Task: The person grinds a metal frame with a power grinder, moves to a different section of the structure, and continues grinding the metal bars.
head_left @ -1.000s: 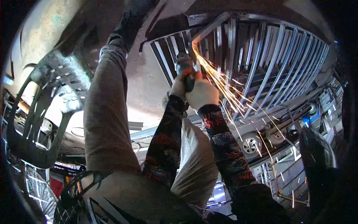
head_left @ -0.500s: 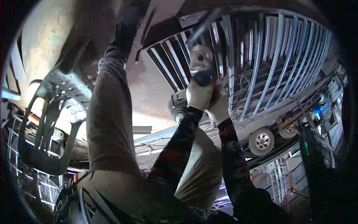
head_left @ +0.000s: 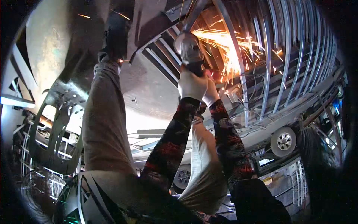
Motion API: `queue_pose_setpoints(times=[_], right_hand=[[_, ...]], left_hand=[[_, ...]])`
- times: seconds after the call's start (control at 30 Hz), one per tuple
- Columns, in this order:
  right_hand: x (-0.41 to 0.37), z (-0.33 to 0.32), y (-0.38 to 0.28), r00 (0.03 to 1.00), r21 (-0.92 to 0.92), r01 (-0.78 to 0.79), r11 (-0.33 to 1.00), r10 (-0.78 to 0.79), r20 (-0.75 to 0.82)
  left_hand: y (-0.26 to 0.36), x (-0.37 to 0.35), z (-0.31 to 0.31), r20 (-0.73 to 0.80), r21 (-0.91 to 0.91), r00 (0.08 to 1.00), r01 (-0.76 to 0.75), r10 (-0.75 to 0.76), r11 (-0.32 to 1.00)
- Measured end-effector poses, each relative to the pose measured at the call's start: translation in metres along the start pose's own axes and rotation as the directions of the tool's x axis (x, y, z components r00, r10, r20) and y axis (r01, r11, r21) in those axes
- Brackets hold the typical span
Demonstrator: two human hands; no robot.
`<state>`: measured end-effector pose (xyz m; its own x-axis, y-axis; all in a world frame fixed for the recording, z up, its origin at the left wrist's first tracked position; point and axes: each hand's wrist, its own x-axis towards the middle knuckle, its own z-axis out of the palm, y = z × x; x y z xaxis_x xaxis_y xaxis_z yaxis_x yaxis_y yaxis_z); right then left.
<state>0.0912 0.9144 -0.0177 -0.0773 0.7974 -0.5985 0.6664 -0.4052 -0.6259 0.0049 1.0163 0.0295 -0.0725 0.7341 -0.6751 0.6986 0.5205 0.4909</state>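
An angle grinder (head_left: 191,50) points away from me at the upper middle, its round guard and head against a steel bar of a metal frame. Bright orange sparks (head_left: 223,43) spray from it to the right and downward across the bars. My left hand (head_left: 192,85), in a white glove, is wrapped around the grinder's dark body. Close beside it on the right, my right hand (head_left: 211,92), also gloved, is closed around the tool's rear part; its fingers are largely hidden.
Rows of steel bars (head_left: 285,56) fill the upper right. A perforated chair (head_left: 56,123) stands at the left, beside my outstretched leg (head_left: 106,119). Vehicle wheels (head_left: 283,142) show at the lower right. A loose metal profile (head_left: 151,133) lies near the middle.
Sparks now fly from the grinder, where none showed before. The grinder and both hands have shifted slightly left and up in view, and the surroundings have swung with my head.
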Motion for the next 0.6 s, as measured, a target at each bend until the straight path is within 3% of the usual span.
queue_pose_setpoints(times=[0.1,0.13,0.17,0.2,0.23,0.27,0.3,0.33,0.4,0.43,0.5,0.53,0.6], right_hand=[[-0.001,0.007,-0.002,0.984,-0.01,-0.116,0.993,0.117,0.136],[-0.014,0.034,0.011,0.983,0.491,-0.182,0.852,0.169,0.072],[-0.02,0.023,0.006,0.979,0.318,-0.194,0.928,0.163,0.12],[-0.026,0.011,-0.002,0.973,0.127,-0.18,0.975,0.157,0.169],[-0.032,0.0,-0.008,0.965,-0.058,-0.141,0.988,0.151,0.216],[-0.033,0.0,-0.013,0.974,0.16,-0.207,0.965,0.188,0.127],[-0.034,-0.001,-0.016,0.974,0.379,-0.221,0.899,0.224,0.037],[-0.026,0.005,-0.014,0.974,0.259,-0.215,0.942,0.228,-0.018],[-0.001,-0.011,-0.031,0.952,0.267,-0.301,0.916,0.305,0.027],[0.004,-0.008,-0.028,0.973,0.348,-0.207,0.914,0.23,-0.026],[0.013,-0.001,-0.022,0.989,0.484,-0.001,0.875,0.074,-0.131],[0.009,-0.013,-0.025,0.998,0.123,-0.016,0.992,0.024,-0.064],[-0.013,0.006,-0.015,0.985,0.077,-0.17,0.982,0.173,-0.027]], left_hand=[[0.008,0.0,-0.004,0.133,0.119,0.984,0.1,-0.115,0.988],[0.002,-0.01,0.0,0.13,0.043,0.986,0.098,-0.103,0.994],[-0.009,-0.02,0.006,0.123,-0.035,0.988,0.097,-0.092,0.995],[-0.017,-0.029,0.004,0.103,-0.023,0.993,-0.052,0.054,0.998],[-0.023,-0.036,0.007,0.088,0.043,0.996,-0.011,0.007,0.999],[-0.015,-0.037,0.005,0.068,0.104,0.997,0.034,-0.041,0.994],[-0.014,-0.03,0.003,0.017,-0.026,0.999,-0.041,0.041,0.999],[-0.013,-0.028,0.002,0.085,-0.024,0.99,0.118,-0.116,0.993],[-0.021,-0.01,0.011,-0.066,-0.006,0.996,-0.064,0.063,0.998],[-0.011,-0.001,0.008,-0.043,0.082,0.999,-0.018,0.022,0.996],[-0.013,0.002,0.006,0.0,0.065,1.0,-0.022,0.022,0.998],[-0.013,-0.001,0.005,0.016,0.039,0.999,-0.028,0.027,0.999],[-0.019,-0.016,0.007,-0.051,0.067,0.996,-0.065,0.069,0.996]])
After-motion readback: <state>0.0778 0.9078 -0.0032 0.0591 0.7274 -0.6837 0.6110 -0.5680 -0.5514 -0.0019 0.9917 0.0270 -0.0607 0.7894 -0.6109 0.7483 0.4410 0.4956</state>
